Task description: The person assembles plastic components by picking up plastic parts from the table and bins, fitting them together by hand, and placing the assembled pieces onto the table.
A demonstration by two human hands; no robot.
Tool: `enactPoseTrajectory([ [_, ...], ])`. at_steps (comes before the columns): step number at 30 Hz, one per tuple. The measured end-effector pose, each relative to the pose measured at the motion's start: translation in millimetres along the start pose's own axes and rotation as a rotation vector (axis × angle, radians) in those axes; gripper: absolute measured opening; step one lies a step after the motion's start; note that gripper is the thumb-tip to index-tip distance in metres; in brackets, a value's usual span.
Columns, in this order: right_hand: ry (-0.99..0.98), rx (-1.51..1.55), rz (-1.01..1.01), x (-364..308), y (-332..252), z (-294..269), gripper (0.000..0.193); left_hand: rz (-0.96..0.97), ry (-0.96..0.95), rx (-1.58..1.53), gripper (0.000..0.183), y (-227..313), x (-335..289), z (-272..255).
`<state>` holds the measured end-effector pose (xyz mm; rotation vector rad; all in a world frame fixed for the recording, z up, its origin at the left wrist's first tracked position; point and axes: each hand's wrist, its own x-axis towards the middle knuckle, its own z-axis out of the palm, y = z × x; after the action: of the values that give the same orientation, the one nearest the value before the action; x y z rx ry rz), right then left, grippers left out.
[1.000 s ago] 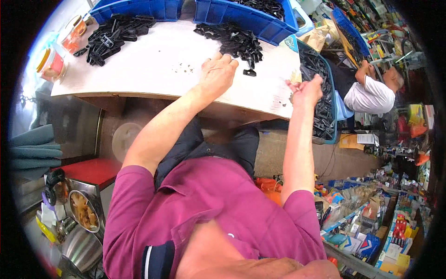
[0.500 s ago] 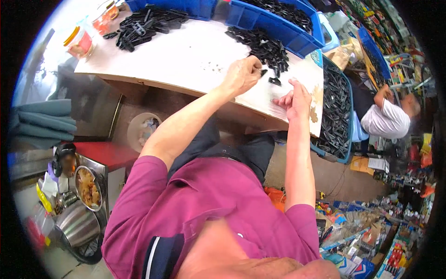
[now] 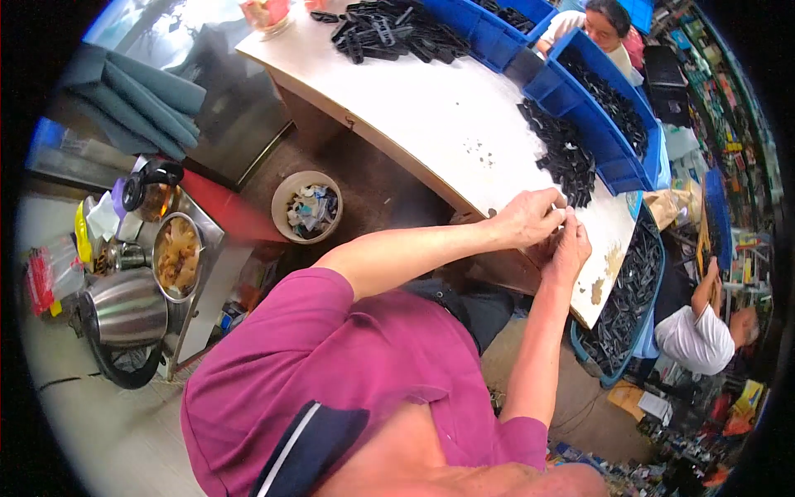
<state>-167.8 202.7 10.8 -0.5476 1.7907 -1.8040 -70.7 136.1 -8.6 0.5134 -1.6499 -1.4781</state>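
My left hand (image 3: 527,219) and my right hand (image 3: 569,248) meet above the near edge of the white table (image 3: 439,112). The fingers of both are closed in a pinch, tips close together. Whatever is between them is hidden or too small to make out. Just beyond the fingertips lies a heap of small black plastic pieces (image 3: 565,157), trailing toward my hands. A second heap of longer black plastic pieces (image 3: 393,35) is spread at the far left of the table.
Blue plastic bins (image 3: 617,170) with black pieces stand along the far side. A large tub (image 3: 609,381) of black pieces is at the table's right end. A waste bucket (image 3: 280,211) sits on the floor at left. Two other people (image 3: 694,338) are nearby, one across the table.
My view has swung, shifting the scene. My left hand, which pinched a small black piece, has come together with my right hand. The right fingers, apart before, are now closed.
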Motion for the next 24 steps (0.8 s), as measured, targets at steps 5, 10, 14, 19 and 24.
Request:
enactPoseTrajectory([
  [5, -0.128, -0.122, -0.019, -6, -2, -3, 0.026, -0.137, 0.064, -0.080, 0.024, -4, 7, -8],
  [10, -0.192, -0.142, -0.026, -11, -2, 3, 0.029, -0.515, -0.036, -0.322, 0.025, 20, 9, -22],
  [14, -0.170, -0.188, -0.010, -23, -6, 17, 0.034, -0.105, 0.051, 0.282, 0.029, 10, 4, -59],
  [19, -0.130, -0.053, 0.094, -25, -11, 19, 0.037, 0.371, 0.862, 1.179, 0.041, 1, 46, -237],
  [24, -0.121, -0.011, 0.072, -24, -12, 20, 0.038, 0.125, 0.590, 1.519, 0.046, -6, 55, -303],
])
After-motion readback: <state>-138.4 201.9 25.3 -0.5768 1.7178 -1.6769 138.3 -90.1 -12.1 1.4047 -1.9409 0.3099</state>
